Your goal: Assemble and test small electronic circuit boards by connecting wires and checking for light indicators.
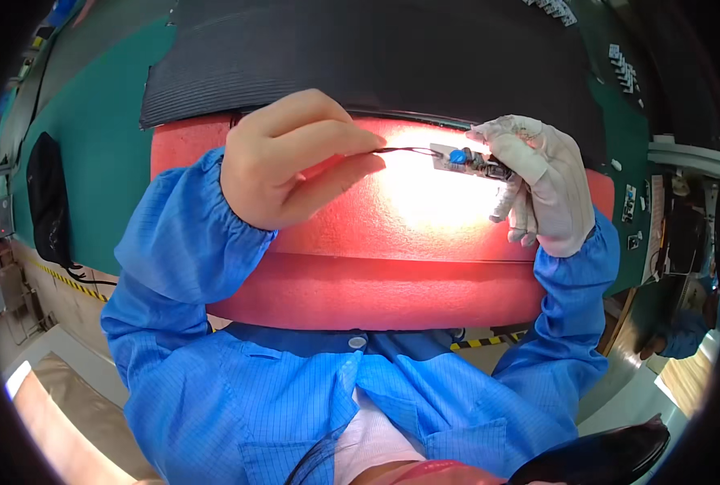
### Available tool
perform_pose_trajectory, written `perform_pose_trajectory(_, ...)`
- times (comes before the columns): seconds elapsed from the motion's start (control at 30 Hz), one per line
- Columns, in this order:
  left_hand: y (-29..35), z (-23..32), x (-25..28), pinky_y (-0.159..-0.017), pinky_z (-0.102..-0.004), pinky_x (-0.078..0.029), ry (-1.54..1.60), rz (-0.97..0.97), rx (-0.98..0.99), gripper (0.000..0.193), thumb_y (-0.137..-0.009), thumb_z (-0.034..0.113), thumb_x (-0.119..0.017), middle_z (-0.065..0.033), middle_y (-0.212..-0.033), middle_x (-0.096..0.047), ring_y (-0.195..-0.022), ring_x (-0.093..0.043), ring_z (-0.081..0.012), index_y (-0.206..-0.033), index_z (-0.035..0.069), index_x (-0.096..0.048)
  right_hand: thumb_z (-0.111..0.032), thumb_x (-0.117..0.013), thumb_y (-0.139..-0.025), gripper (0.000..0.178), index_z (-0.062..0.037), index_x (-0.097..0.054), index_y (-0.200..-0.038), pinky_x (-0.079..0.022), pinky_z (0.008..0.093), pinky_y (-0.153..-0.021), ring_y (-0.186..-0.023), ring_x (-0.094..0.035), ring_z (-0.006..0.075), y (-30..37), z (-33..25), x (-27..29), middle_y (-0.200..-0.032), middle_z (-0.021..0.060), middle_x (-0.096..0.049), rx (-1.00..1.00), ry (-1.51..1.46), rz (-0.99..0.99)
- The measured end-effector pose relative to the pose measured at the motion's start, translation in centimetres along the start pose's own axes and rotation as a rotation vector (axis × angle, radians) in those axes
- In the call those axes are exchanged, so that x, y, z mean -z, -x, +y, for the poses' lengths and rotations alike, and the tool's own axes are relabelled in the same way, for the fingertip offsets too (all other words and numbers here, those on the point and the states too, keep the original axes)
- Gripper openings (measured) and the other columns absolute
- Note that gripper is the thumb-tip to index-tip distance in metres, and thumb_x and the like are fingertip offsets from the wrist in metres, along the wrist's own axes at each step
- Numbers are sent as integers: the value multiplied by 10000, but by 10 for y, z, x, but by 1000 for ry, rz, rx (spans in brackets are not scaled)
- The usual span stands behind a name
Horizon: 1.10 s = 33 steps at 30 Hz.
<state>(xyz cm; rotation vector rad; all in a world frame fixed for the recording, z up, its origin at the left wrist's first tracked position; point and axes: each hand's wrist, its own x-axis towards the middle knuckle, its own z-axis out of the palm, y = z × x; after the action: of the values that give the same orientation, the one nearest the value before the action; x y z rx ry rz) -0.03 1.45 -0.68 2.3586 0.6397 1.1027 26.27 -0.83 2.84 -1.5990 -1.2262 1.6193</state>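
Over a brightly lit pink foam pad (pixel 311 234), my right hand (pixel 542 174) in a stained white glove grips a small circuit board (pixel 459 158) by its right end. A round blue component and several dark parts stand on the board; its gripped end is hidden by the glove. My bare left hand (pixel 299 158) pinches thin dark wires (pixel 408 149) between thumb and fingertips. These wires run right to the left end of the board.
A black ribbed mat (pixel 376 56) covers the table beyond the foam, on a green surface (pixel 105 121). At the left lies a black cloth-like item (pixel 47 194). Several small boards (pixel 625 73) stand at the far right. Another person's sleeve (pixel 685 333) shows at the right edge.
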Motion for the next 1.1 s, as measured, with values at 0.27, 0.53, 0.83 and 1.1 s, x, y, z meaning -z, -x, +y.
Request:
perform_pose_trajectory(0.27,-4,-5,-2,-532,-275,-483,-38,-10,-46,179,-693,26,-743,-93,-726,-586,-622,-589,-204,-855,27,-667,-327,-495,-914,403,38,-573,-1065,-347,153,-271,-304,-452,60,-3,8,-1,-555,80,-592,140,-29,96)
perform_pose_trajectory(0.53,-8,-9,-1,-510,-266,-473,-27,-3,-115,167,-672,9,-747,-86,-703,-582,-593,-585,-193,-813,21,-660,-326,-531,-893,389,31,-582,-1039,-400,182,-297,-372,-532,91,-3,7,3,-622,104,-637,188,-31,44)
perform_pose_trajectory(0.83,-9,-7,4,-513,-253,-461,-22,-31,-50,175,-660,7,-757,-87,-710,-580,-603,-584,-185,-803,11,-656,-335,-568,-882,451,77,-552,-1067,-406,176,-324,-397,-537,92,-4,16,0,-661,144,-634,303,-45,124)
perform_pose_trajectory(1.1,-6,-8,4,-522,-277,-434,4,-165,100,235,-629,65,-785,-58,-682,-521,-587,-533,-189,-817,38,-647,-304,-505,-930,398,53,-506,-1105,-455,206,-354,-402,-541,135,-1,3,-4,-721,182,-627,255,-105,-1)
